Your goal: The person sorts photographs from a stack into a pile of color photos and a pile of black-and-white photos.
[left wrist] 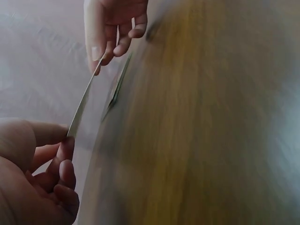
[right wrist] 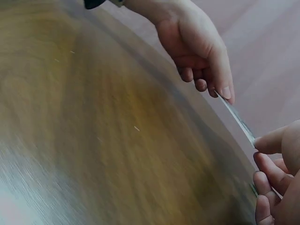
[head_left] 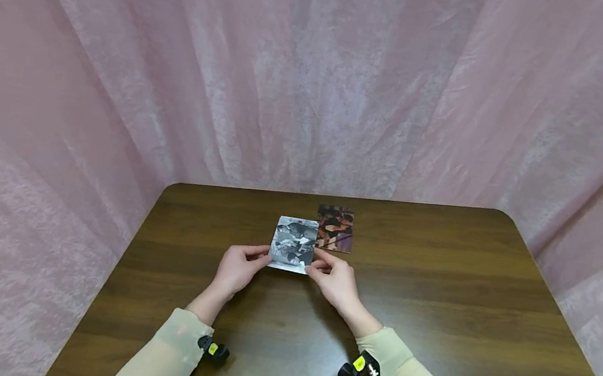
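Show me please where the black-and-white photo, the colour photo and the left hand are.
black-and-white photo [head_left: 294, 243], head view, centre of the print
colour photo [head_left: 337, 228], head view, middle of the card
left hand [head_left: 236, 268], head view, back of the hand

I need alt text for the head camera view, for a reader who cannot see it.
Two hands, the left hand and the right hand, pinch the lower corners of a black-and-white photo over a dark wooden table. A colour photo lies flat just behind it, with pink curtain all around.
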